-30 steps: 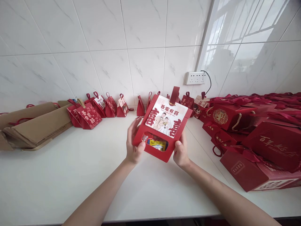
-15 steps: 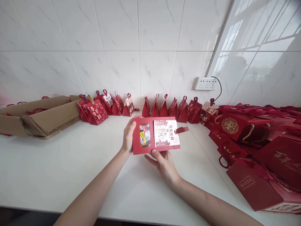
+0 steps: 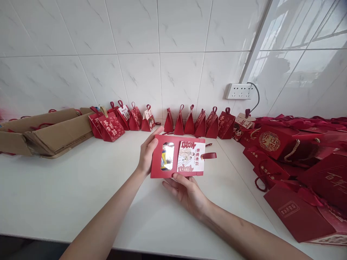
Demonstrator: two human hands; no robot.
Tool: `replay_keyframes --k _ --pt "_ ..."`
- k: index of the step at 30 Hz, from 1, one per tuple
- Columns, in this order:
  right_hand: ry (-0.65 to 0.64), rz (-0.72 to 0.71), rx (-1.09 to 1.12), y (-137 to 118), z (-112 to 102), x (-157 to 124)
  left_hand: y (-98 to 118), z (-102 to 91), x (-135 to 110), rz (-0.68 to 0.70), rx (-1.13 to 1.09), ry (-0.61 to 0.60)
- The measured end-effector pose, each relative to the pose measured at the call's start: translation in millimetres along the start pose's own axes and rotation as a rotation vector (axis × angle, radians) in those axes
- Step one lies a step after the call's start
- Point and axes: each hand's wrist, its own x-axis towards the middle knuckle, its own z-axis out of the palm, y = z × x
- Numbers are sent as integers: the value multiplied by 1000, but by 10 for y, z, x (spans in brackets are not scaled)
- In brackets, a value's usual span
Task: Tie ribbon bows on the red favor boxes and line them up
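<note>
A red gift box (image 3: 175, 159) is held above the white table, lying on its side with its window panel facing me. Through the clear window, wrapped sweets in yellow and blue show. On its right half is a white printed card with figures, and a red strap loop (image 3: 210, 155) sticks out to the right. My left hand (image 3: 147, 155) grips the box's left end, thumb at the upper left corner. Under the lower edge, my right hand (image 3: 187, 193) has its thumb on the front and its fingers beneath, partly hidden.
Small red gift boxes (image 3: 189, 124) line the tiled wall. A brown cardboard box (image 3: 58, 139) lies at the left. Larger red gift boxes (image 3: 287, 206) are piled on the right. A white power strip (image 3: 239, 91) hangs on the wall.
The red gift box has shifted slightly left and turned a little, so its strap points more level. Both hands keep their hold, and the camera view has tilted slightly.
</note>
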Motion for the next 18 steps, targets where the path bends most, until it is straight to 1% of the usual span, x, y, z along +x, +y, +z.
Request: replay_keyframes --k 2,5,10,14,18 --pt "-30 2 -24 -10 0 -5 3 -8 -4 55 3 3" --pt "-46 -9 -71 -19 -10 -5 -16 -18 -1 63 -57 5" --pt "-32 -40 -169 -28 -8 -13 -14 -2 -4 93 -114 -6" --pt "14 -78 -335 -54 45 -39 30 37 -22 37 -203 30" --pt "60 -123 -451 -80 86 -53 41 69 -34 -33 -265 30"
